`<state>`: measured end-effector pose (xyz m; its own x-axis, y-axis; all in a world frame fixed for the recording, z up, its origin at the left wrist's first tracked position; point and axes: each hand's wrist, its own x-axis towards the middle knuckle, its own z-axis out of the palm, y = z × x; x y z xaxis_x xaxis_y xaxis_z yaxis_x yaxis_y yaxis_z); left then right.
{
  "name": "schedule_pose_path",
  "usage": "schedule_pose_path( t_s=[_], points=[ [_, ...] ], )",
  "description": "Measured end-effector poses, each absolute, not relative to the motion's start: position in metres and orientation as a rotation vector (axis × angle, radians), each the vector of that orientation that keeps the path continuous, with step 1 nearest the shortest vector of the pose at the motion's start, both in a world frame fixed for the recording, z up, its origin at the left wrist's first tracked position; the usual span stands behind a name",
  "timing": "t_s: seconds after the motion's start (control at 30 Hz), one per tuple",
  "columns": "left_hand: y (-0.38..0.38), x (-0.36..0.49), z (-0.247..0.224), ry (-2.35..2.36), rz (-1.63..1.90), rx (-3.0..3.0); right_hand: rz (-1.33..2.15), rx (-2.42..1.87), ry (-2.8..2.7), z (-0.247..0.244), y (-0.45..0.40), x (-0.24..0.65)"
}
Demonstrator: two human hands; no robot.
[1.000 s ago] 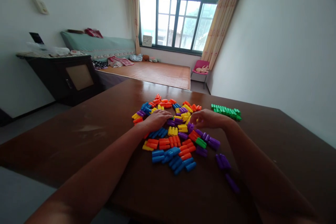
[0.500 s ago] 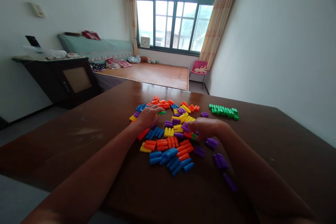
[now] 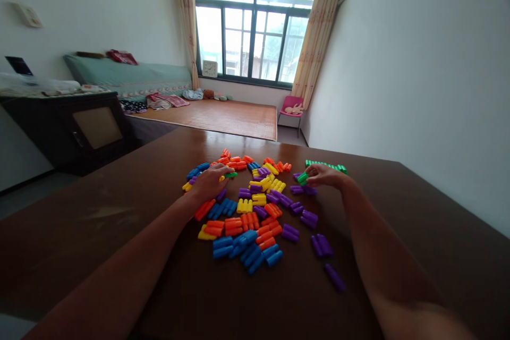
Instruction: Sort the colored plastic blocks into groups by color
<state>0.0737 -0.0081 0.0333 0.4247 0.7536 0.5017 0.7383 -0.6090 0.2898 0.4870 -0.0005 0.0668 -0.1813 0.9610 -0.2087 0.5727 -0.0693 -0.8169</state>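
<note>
My right hand (image 3: 323,174) is closed on a green plastic building piece (image 3: 303,178), over purple pieces (image 3: 303,190) and just in front of a row of green pieces (image 3: 326,165). At the left of the spread, my left hand (image 3: 211,181) has its fingers closed on another green piece (image 3: 230,175). Between and in front of the hands lie loose yellow pieces (image 3: 244,206), orange pieces (image 3: 249,221) and blue pieces (image 3: 250,255). Purple pieces (image 3: 322,245) trail along the right side near my forearm.
All the pieces lie on a brown glossy table (image 3: 119,255). Beyond it stand a low bed (image 3: 223,117), a pink chair (image 3: 291,103) and, at the left, a dark cabinet (image 3: 67,127). A white wall (image 3: 418,64) runs along the right.
My right hand has moved from the middle of the pile to the far right, carrying a green piece beside the green row. My left hand stays by the pile's left side. The view has turned slightly right.
</note>
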Motion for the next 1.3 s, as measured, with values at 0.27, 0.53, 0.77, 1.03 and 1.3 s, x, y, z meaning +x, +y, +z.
schedule_pose_path(
  t_s=[0.27,0.53,0.77,1.03,1.3],
  points=[
    [-0.004,0.071,0.030,1.359,0.899,2.628,1.159,-2.038,-1.789,0.064,0.007,0.540],
    [-0.006,0.071,0.031,1.361,0.883,2.622,0.961,-1.877,-1.993,0.047,0.015,0.535],
    [-0.009,0.073,0.034,1.349,0.856,2.633,0.157,-2.085,-1.611,0.049,0.025,0.539],
    [-0.011,0.071,0.033,1.394,0.842,2.636,-0.340,-2.328,-1.725,0.031,0.039,0.498],
    [-0.010,0.072,0.034,1.341,0.859,2.628,-0.462,-2.210,-1.648,0.031,0.031,0.501]
  ],
)
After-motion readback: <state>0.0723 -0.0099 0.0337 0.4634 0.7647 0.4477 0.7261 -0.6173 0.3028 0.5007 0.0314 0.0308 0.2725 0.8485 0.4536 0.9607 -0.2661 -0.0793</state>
